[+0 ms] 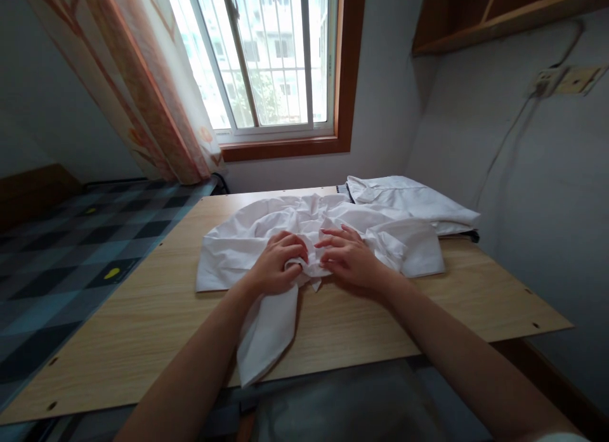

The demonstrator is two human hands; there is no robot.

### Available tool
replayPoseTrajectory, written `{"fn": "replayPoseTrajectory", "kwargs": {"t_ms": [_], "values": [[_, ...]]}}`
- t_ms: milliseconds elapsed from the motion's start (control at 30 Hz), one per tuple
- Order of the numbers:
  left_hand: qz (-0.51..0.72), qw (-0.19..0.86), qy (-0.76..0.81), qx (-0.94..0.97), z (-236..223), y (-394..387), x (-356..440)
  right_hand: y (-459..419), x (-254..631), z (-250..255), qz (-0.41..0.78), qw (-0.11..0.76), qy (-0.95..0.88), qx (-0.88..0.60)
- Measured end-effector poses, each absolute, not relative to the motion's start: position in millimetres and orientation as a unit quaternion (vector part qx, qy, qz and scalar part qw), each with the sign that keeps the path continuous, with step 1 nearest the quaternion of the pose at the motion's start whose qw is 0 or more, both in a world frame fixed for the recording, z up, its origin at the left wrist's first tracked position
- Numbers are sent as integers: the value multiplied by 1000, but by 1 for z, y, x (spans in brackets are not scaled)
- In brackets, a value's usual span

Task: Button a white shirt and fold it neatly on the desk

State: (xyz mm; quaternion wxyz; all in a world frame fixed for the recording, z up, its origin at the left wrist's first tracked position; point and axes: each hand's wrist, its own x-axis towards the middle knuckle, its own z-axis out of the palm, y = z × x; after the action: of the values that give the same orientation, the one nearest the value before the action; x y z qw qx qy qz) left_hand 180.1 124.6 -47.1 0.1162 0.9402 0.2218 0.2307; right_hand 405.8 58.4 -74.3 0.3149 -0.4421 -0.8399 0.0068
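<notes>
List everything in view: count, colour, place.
Tabletop: one, light wood, foreground
Garment: one, white, crumpled across tabletop middle
Folded fabric: at least one piece, white, tabletop's far right
Window: one, brown surround, beyond tabletop
Curtain: one, orange and cream, left of window
Checked bedcover: one, blue-grey and black, left
Panel: one, brown, far left
Shelf: one, brown, high on right wall
Socket plates: two, pale, right wall
Dim object: one, greyish, below tabletop, unclear
Left hand: one, bare, curled around garment cloth
Right hand: one, bare, fingers spread on garment
</notes>
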Motion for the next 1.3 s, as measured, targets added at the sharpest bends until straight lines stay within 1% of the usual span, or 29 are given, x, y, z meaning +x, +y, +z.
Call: {"fn": "replayPoseTrajectory", "kwargs": {"t_ms": [100,167,300,367,467,633,800,1000,1133,1300], "values": [[250,167,208,931,-46,126,179,60,402,-76,38,371,-813,-447],[269,229,188,916,-49,125,180,61,400,-77,57,414,-790,-449],[295,340,263,853,-59,121,185,63,396,-78,91,468,-748,-461],[290,364,290,836,-63,120,187,64,395,-79,104,483,-733,-468],[278,386,270,837,-66,121,188,66,395,-83,127,499,-716,-472],[289,381,250,842,-71,122,190,69,394,-86,162,516,-699,-468],[313,369,287,827,-78,122,197,68,392,-85,168,512,-701,-467],[348,359,283,818,-82,120,202,67,391,-86,189,506,-702,-464],[376,344,300,807,-81,118,205,65,390,-84,203,492,-710,-461],[387,317,317,806,-76,114,207,64,389,-81,186,467,-730,-463]]}}
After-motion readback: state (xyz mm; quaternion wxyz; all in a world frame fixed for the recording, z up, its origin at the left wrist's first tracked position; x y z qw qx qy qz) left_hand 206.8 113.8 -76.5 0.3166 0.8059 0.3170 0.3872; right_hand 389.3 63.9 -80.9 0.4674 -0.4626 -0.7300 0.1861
